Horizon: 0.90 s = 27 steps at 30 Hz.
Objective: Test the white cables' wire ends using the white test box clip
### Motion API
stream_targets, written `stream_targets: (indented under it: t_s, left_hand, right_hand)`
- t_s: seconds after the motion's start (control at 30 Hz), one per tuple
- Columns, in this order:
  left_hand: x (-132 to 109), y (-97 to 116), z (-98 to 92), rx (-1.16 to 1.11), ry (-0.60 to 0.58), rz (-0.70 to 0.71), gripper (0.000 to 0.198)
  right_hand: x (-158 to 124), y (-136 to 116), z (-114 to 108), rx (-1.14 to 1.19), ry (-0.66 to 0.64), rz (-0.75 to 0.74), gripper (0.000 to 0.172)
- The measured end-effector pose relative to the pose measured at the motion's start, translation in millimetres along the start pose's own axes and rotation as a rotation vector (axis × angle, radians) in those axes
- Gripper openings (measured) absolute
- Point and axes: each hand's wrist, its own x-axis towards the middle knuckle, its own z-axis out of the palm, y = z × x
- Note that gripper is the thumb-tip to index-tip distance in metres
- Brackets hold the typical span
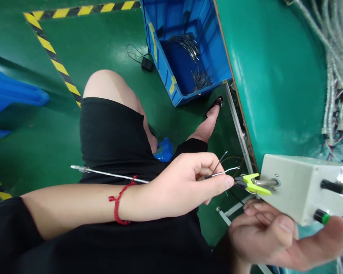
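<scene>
My left hand (pixel 185 180), with a red cord bracelet (pixel 118 211) at the wrist, comes in from the left and pinches a thin cable. Two stripped wire ends (pixel 228 170) stick out past its fingers. The cable's silvery sleeve (pixel 111 175) runs back under the wrist to a connector (pixel 79 168). By the left thumb tip is a yellow-and-black clip (pixel 251 184), in line with the metal rod of a cream box (pixel 288 190). Below the box my right hand (pixel 274 236) has its fingers curled and thumb stretched towards a green-and-black knob (pixel 321 217). A dark wire reaches its fingertips.
The box stands on a green bench (pixel 263 76), with bundled sleeved cables (pixel 335 76) at the far right. A blue crate (pixel 160 57) holding dark cables sits on the floor. A black adapter (pixel 146 64) and blue plastic stool (pixel 14 89) are also there.
</scene>
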Motion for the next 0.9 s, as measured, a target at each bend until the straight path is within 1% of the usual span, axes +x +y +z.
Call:
stream_targets:
  t_s: [0.07,0.1,0.13,0.17,0.23,0.27,0.3,0.4,0.47,0.53,0.6,0.67,0.73,0.9]
  left_hand:
    - [0,0,0.4,0.0,0.003,0.001,0.031]
    - [0,0,0.6,-0.001,0.003,0.001,0.031]
    - [-1,0,0.8,-0.002,0.003,0.0,0.031]
    - [-1,0,1.0,-0.002,0.003,0.0,0.031]
    - [-1,0,1.3,0.0,0.004,0.001,0.031]
    - [-1,0,1.4,0.005,0.007,0.003,0.031]
    - [-1,0,1.5,0.011,0.011,0.006,0.031]
    - [1,0,1.9,0.032,0.027,0.02,0.031]
    - [2,1,2.3,0.047,0.036,0.027,0.033]
    - [3,2,2.8,0.065,0.043,0.037,0.034]
    - [4,2,3.3,0.085,0.051,0.051,0.037]
    - [4,2,3.5,0.103,0.059,0.063,0.041]
    - [4,1,3.5,0.107,0.063,0.072,0.043]
    - [4,1,3.6,0.093,0.067,0.082,0.044]
  right_hand:
    - [-1,-1,0,0.024,0.038,0.018,0.059]
    - [-2,-2,0,0.018,0.036,0.012,0.058]
    - [-3,-2,0,-0.007,0.007,-0.015,0.058]
    - [-5,-3,-1,-0.055,-0.052,-0.044,0.059]
    - [-8,-5,-2,-0.155,-0.212,-0.128,0.06]
    - [-9,-6,-3,-0.181,-0.288,-0.168,0.06]
    - [-9,-6,-4,-0.182,-0.338,-0.206,0.059]
    - [-8,-5,-4,-0.137,-0.406,-0.283,0.055]
    - [-3,-2,-3,-0.157,-0.45,-0.318,0.052]
    - [6,3,-3,-0.209,-0.513,-0.43,0.051]
    - [17,9,-5,-0.242,-0.577,-0.597,0.052]
    - [25,13,-8,-0.255,-0.633,-0.682,0.055]
    - [28,15,-9,-0.255,-0.661,-0.665,0.057]
    - [26,14,-10,-0.244,-0.684,-0.602,0.064]
